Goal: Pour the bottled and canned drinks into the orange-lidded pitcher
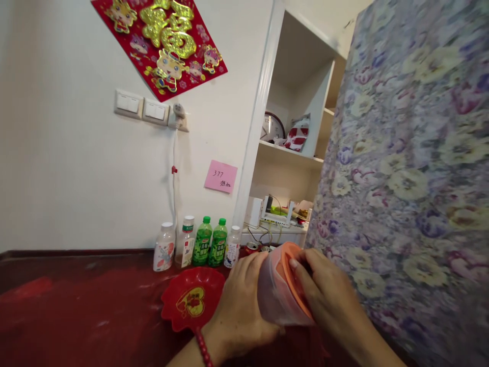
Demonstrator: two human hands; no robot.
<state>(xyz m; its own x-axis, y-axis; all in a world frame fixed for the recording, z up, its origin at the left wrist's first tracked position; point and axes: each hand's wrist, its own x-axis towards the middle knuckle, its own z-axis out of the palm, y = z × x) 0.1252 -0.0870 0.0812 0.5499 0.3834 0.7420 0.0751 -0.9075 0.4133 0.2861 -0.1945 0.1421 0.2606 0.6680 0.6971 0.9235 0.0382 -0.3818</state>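
A large flowered cloth (412, 168), soft and matte with pale yellow and purple blooms, fills the right side from top to bottom. Below and to the left spreads a dark red tabletop (76, 306), its surface dull with lighter scuffed patches. On the pale wall hangs one red diamond-shaped paper decoration (162, 43) with glittering gold lettering and cartoon figures, and lower down one small pink sticky note (220, 176) with handwriting. Two white rocker switches (141, 108) sit side by side on the wall, with a plug and thin cord just to their right. At the back of the table stand five plastic bottles (198, 247) in a row: two clear ones with white caps on the left, two green ones with green caps, and one small white-capped one on the right. In front of them lies one glossy red scalloped dish (193, 300) with a heart-shaped gold motif. Just right of the dish, low over the table's near edge, one translucent plastic container (277, 298) with an orange lid is tipped on its side. The left hand (239, 306), a red bead bracelet at its wrist, wraps the container's body, fingers closed around it. The right hand (330, 298) presses its fingertips against the orange lid, clasped on its rim.
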